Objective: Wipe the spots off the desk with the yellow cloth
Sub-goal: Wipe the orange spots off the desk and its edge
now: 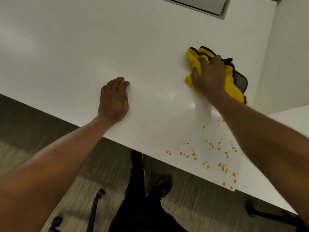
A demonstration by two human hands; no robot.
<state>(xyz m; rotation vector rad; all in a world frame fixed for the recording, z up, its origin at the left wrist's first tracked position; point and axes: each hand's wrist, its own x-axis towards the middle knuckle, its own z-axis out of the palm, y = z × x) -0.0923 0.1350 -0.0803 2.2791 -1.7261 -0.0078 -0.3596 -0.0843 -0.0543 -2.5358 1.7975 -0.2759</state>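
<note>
A yellow cloth with dark trim lies bunched on the white desk at the right. My right hand presses down on it, fingers curled into its folds. Several orange spots are scattered on the desk near its front edge, below my right forearm and closer to me than the cloth. My left hand rests flat on the desk near the front edge, left of the spots, holding nothing.
A white partition wall rises just right of the cloth. A grey tray or panel sits at the desk's far edge. Below the desk edge are carpet, my leg and shoe, and chair-base casters.
</note>
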